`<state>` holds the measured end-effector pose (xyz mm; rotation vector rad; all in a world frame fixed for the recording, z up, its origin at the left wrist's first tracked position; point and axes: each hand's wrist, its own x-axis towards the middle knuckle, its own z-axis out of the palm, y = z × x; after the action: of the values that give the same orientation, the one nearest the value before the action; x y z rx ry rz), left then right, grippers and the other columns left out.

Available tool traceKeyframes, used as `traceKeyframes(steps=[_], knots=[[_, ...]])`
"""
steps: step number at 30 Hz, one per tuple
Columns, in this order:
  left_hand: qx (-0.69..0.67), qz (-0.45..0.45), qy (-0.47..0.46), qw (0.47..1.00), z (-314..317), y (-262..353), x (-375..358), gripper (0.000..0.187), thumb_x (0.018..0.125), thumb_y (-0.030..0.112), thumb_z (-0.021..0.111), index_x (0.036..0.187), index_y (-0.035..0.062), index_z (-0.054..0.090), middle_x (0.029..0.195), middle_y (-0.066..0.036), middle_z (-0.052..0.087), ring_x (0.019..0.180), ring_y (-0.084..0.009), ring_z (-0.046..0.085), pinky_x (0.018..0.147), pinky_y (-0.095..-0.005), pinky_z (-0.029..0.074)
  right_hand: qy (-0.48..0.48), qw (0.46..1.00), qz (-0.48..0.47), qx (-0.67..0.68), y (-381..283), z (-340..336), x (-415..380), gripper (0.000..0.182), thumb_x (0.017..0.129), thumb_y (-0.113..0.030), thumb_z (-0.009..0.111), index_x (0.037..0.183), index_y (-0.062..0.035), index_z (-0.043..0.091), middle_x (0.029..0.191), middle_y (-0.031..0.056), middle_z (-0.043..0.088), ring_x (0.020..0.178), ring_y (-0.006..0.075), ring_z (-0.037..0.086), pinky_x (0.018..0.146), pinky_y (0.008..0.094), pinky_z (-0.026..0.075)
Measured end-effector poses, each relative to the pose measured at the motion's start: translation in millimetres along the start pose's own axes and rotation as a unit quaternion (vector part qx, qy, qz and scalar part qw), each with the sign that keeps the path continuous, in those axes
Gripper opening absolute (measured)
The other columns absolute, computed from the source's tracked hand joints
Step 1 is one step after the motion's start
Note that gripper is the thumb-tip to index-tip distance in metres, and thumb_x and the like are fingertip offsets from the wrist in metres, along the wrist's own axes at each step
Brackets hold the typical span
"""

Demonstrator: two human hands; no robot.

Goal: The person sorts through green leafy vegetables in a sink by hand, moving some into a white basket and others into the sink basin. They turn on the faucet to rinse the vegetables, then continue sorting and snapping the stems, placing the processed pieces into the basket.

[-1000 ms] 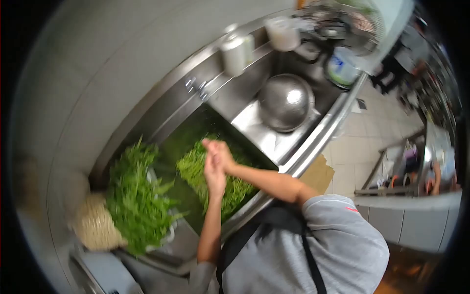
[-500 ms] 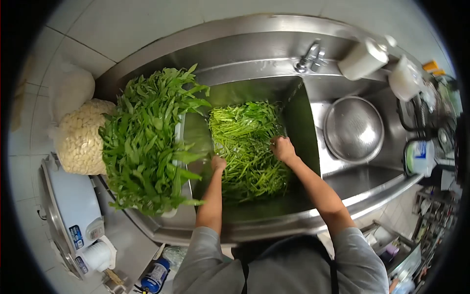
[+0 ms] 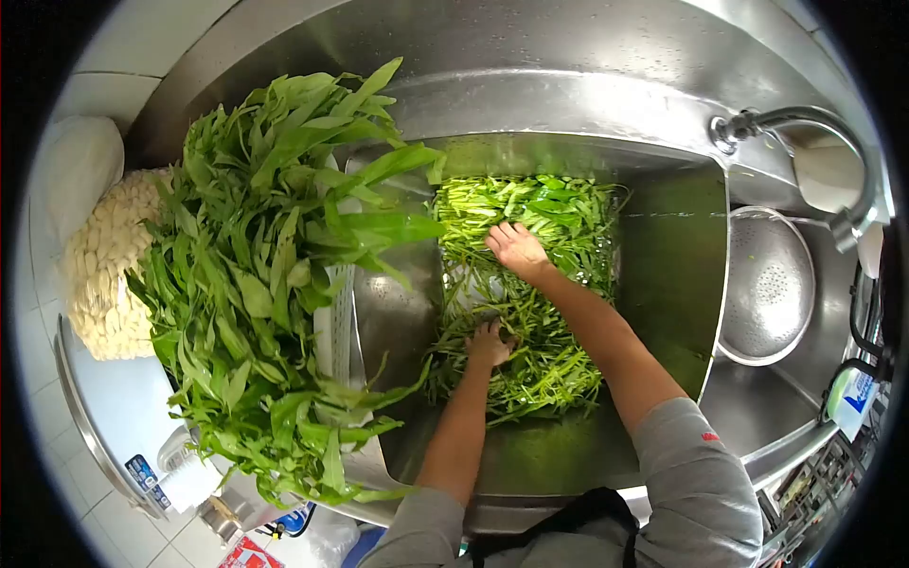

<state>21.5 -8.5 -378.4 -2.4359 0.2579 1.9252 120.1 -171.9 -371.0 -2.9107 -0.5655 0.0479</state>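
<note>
Cut leafy greens (image 3: 559, 374) with pale green stems lie in a deep steel sink basin (image 3: 668, 284). My right hand (image 3: 518, 248) is in the upper part of the pile, its fingers curled into the stems. Lower down, my left hand (image 3: 490, 343) has its fingers bent around more greens, the tips partly hidden among the leaves. A gap in the pile between my hands shows a pale, shiny patch. To the left of the basin rises a big heap of long-leaved greens (image 3: 251, 275), with leaves hanging over the basin's edge.
The heap rests on a white plastic basket (image 3: 336, 327). Behind it sits a clear bag of pale, clove-like pieces (image 3: 114, 270). A round steel colander (image 3: 767, 284) lies in the right-hand sink, near a curved faucet (image 3: 805, 118). A plastic tub (image 3: 852, 393) stands at the far right.
My view has moved closer to the basin. Both hands have gone from the sides of the pile to within it, one above the other, and a gap has opened in the greens.
</note>
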Motion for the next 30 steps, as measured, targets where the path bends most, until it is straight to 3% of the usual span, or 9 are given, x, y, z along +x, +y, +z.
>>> traceKeyframes(steps=[3,5,7,9,15,17,18,25,30], knots=[[0.009,-0.001,-0.013,1.0,2,1,3,0.073,0.086,0.059,0.028,0.141,0.0154,0.008,0.144,-0.012,0.012,0.131,-0.0322,0.014,0.106,-0.053,0.013,0.022,0.997,-0.041,-0.062,-2,19,-2,0.025,0.079,-0.019,0.051,0.101,-0.0088,0.052,0.1,0.0051,0.048,0.095,0.0183,0.046,0.079,0.0322,0.037],[-0.009,-0.002,-0.012,1.0,-1,4,2,0.072,0.086,0.057,0.031,0.141,0.0158,0.007,0.144,-0.012,0.012,0.132,-0.0321,0.014,0.106,-0.0528,0.014,0.103,0.995,-0.01,0.005,-8,23,-9,0.054,0.069,-0.038,0.066,0.11,-0.0087,0.047,0.102,0.0058,0.047,0.092,0.0191,0.045,0.079,0.0312,0.036],[-0.01,-0.005,-0.018,1.0,0,3,4,0.07,0.087,0.054,0.033,0.14,0.0157,0.007,0.145,-0.012,0.009,0.132,-0.0322,0.012,0.105,-0.0549,0.013,0.086,0.996,-0.01,0.0,-24,37,-14,0.054,0.071,-0.039,0.065,0.112,-0.0087,0.046,0.103,0.006,0.046,0.09,0.0192,0.045,0.078,0.0316,0.037],[-0.012,-0.005,0.002,1.0,4,5,2,0.072,0.087,0.056,0.032,0.14,0.0155,0.007,0.145,-0.013,0.009,0.132,-0.033,0.012,0.105,-0.0546,0.013,0.023,0.998,0.006,0.064,-33,47,-18,0.043,0.076,-0.023,0.056,0.114,-0.0064,0.046,0.099,0.0062,0.048,0.087,0.0174,0.045,0.076,0.032,0.037],[-0.004,0.015,0.02,1.0,11,3,3,0.068,0.088,0.053,0.03,0.141,0.0165,0.005,0.145,-0.012,0.009,0.133,-0.031,0.011,0.106,-0.0534,0.01,0.06,0.992,0.082,-0.08,-46,67,0,0.039,0.077,-0.019,0.052,0.112,-0.0012,0.05,0.099,0.0062,0.051,0.095,0.0198,0.043,0.085,0.0329,0.037],[0.011,0.011,0.02,1.0,12,2,1,0.069,0.089,0.054,0.029,0.141,0.017,0.004,0.145,-0.011,0.007,0.133,-0.0308,0.01,0.106,-0.0528,0.009,-0.116,0.988,0.082,-0.059,-47,59,10,0.028,0.077,-0.018,0.052,0.1,-0.0023,0.054,0.098,0.0074,0.051,0.096,0.0196,0.043,0.085,0.0335,0.036],[0.01,0.011,0.022,1.0,12,2,2,0.069,0.089,0.054,0.029,0.141,0.017,0.004,0.145,-0.011,0.007,0.133,-0.0308,0.01,0.106,-0.0528,0.009,-0.087,0.993,0.072,-0.037,-45,54,12,0.018,0.074,-0.016,0.053,0.089,-0.0056,0.055,0.098,0.0082,0.05,0.095,0.0204,0.044,0.084,0.0344,0.035],[-0.037,-0.009,-0.004,0.999,12,4,7,0.073,0.087,0.058,0.029,0.14,0.0156,0.003,0.146,-0.011,0.003,0.134,-0.0305,0.004,0.105,-0.0536,0.009,0.155,0.971,0.141,0.117,-31,-7,-13,0.028,0.063,-0.005,0.058,0.09,-0.0071,0.053,0.097,0.0107,0.048,0.091,0.0278,0.049,0.084,0.0393,0.037],[-0.022,-0.005,0.013,1.0,16,3,11,0.073,0.087,0.058,0.027,0.141,0.0157,0.001,0.146,-0.011,0.003,0.134,-0.0303,0.003,0.106,-0.0528,0.007,0.169,0.973,0.152,0.047,-22,20,1,0.03,0.067,-0.01,0.056,0.097,-0.0081,0.052,0.096,0.0093,0.049,0.094,0.0265,0.049,0.088,0.0393,0.036]])
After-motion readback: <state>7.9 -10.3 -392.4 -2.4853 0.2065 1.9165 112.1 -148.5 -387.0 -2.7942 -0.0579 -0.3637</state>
